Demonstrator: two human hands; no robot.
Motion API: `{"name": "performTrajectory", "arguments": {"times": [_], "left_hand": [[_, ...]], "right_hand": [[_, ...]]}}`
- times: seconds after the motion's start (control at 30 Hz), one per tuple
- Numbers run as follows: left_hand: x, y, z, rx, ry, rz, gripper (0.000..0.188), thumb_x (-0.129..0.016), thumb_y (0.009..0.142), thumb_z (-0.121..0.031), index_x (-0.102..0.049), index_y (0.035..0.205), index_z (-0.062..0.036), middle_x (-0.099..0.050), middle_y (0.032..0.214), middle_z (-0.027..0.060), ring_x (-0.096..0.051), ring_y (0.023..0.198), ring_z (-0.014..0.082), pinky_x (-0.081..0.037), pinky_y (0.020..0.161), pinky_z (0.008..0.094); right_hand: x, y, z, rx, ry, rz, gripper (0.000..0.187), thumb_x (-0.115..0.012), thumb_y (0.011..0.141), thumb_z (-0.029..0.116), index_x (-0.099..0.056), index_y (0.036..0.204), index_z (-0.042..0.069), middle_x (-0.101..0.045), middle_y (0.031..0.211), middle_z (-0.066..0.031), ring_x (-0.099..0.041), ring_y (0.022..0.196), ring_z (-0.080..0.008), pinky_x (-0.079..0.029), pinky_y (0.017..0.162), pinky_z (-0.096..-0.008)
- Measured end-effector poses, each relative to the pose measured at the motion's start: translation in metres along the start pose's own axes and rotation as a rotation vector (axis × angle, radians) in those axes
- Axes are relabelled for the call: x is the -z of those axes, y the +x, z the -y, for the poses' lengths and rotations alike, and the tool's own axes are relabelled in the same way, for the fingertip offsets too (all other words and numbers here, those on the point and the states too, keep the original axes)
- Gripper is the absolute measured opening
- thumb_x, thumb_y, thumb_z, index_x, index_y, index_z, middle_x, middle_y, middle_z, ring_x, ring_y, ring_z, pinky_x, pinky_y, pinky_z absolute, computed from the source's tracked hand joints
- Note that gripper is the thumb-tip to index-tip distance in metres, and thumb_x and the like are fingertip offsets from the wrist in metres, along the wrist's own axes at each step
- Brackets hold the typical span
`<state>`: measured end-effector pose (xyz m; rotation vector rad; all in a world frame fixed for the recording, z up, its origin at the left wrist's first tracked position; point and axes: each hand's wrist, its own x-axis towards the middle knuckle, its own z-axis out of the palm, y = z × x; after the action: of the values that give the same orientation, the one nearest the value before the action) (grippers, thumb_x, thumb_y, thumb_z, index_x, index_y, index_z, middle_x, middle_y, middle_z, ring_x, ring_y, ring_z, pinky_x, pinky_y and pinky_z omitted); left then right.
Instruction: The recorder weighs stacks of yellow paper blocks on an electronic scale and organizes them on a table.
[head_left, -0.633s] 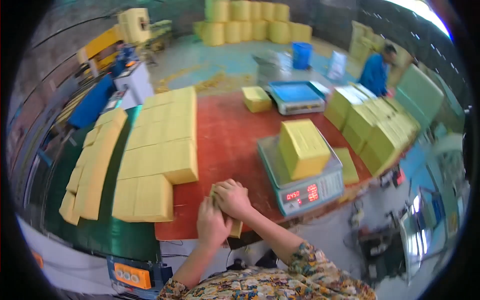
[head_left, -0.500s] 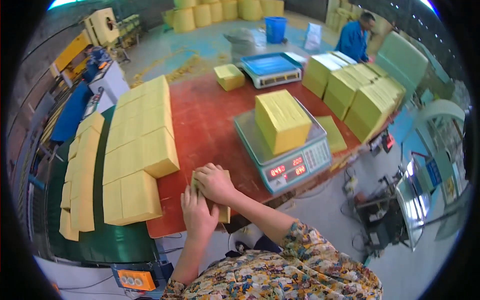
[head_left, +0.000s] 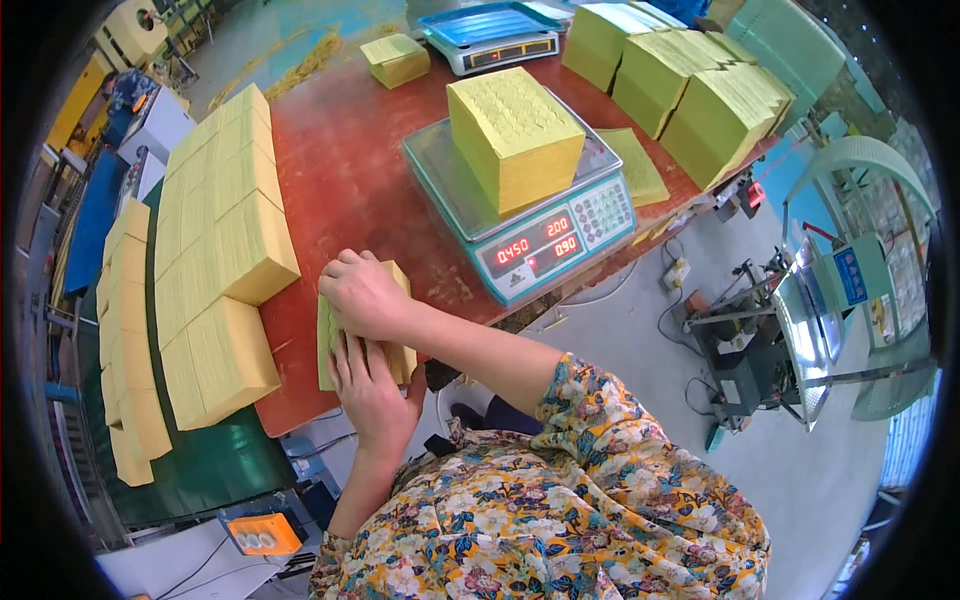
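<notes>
A stack of yellow paper (head_left: 402,362) stands at the table's near edge, under both my hands. My right hand (head_left: 362,296) is closed over the stack's far part, fingers curled on top. My left hand (head_left: 378,396) lies nearer to me, its fingers stretched out across the top and its thumb by the right side. My hands cover much of the stack. To the right, a larger block of yellow paper (head_left: 515,140) sits on the pan of a digital scale (head_left: 540,245) with lit red digits; neither hand touches it.
Rows of yellow paper stacks (head_left: 215,240) line the left of the red table (head_left: 340,150), by a green belt (head_left: 230,465). More stacks (head_left: 720,110) stand at the far right. At the back are a second scale (head_left: 490,40) and a small stack (head_left: 395,60).
The view has tilted down, so the table and scale appear higher and further left. My hands stay on the stack, and the left hand's fingers now lie more plainly across its top.
</notes>
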<state>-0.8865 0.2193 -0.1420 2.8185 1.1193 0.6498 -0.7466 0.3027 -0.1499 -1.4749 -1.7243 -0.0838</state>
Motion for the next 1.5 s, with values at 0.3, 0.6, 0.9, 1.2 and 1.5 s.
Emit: {"name": "performTrajectory", "arguments": {"times": [0.3,0.6,0.9,1.2,1.5], "left_hand": [[-0.013,-0.005,0.011,0.017,0.004,-0.054,0.074,-0.073,0.073,-0.023,-0.047,0.135,0.0060,-0.042,0.144,0.0295,-0.038,0.136,0.0478,-0.027,0.114,0.0588],[0.018,-0.012,0.049,0.060,0.262,-0.039,0.058,-0.061,0.080,-0.002,-0.052,0.137,-0.0047,-0.041,0.150,0.0188,-0.035,0.141,0.0392,-0.027,0.116,0.0562],[-0.021,-0.043,-0.002,1.026,-1.129,-0.507,0.053,-0.055,0.097,-0.024,-0.041,0.144,-0.0051,-0.046,0.144,0.0134,-0.047,0.130,0.0248,-0.041,0.106,0.0416],[-0.020,-0.048,0.000,1.180,-1.653,-0.341,0.058,-0.048,0.101,-0.047,-0.045,0.145,-0.0094,-0.054,0.142,0.0085,-0.053,0.128,0.0216,-0.042,0.104,0.0420],[-0.029,-0.084,0.028,1.080,-1.804,-0.228,0.054,-0.060,0.098,-0.023,-0.042,0.144,-0.0024,-0.053,0.142,0.0133,-0.051,0.130,0.0244,-0.043,0.106,0.0394]], "right_hand": [[-0.016,0.049,-0.013,0.236,-0.089,0.610,0.027,-0.058,0.086,0.033,-0.075,0.090,0.013,-0.072,0.092,-0.0101,-0.067,0.094,-0.0335,-0.054,0.082,-0.0482],[0.035,0.032,-0.057,-0.037,-0.048,0.707,0.038,-0.049,0.095,0.035,-0.071,0.090,0.004,-0.070,0.092,-0.0200,-0.067,0.090,-0.0392,-0.052,0.082,-0.0506],[0.075,-0.034,-0.035,-0.143,0.113,0.622,0.040,-0.048,0.099,0.035,-0.064,0.087,0.000,-0.067,0.075,-0.0249,-0.067,0.072,-0.0428,-0.052,0.070,-0.0534],[0.078,-0.056,-0.019,-0.254,0.247,0.632,0.032,-0.055,0.097,0.028,-0.061,0.089,-0.002,-0.065,0.078,-0.0288,-0.064,0.076,-0.0476,-0.050,0.070,-0.0542],[0.079,-0.099,-0.023,-0.446,0.583,0.559,0.030,-0.059,0.097,0.026,-0.062,0.095,-0.004,-0.068,0.081,-0.0230,-0.069,0.073,-0.0361,-0.053,0.067,-0.0434]]}}
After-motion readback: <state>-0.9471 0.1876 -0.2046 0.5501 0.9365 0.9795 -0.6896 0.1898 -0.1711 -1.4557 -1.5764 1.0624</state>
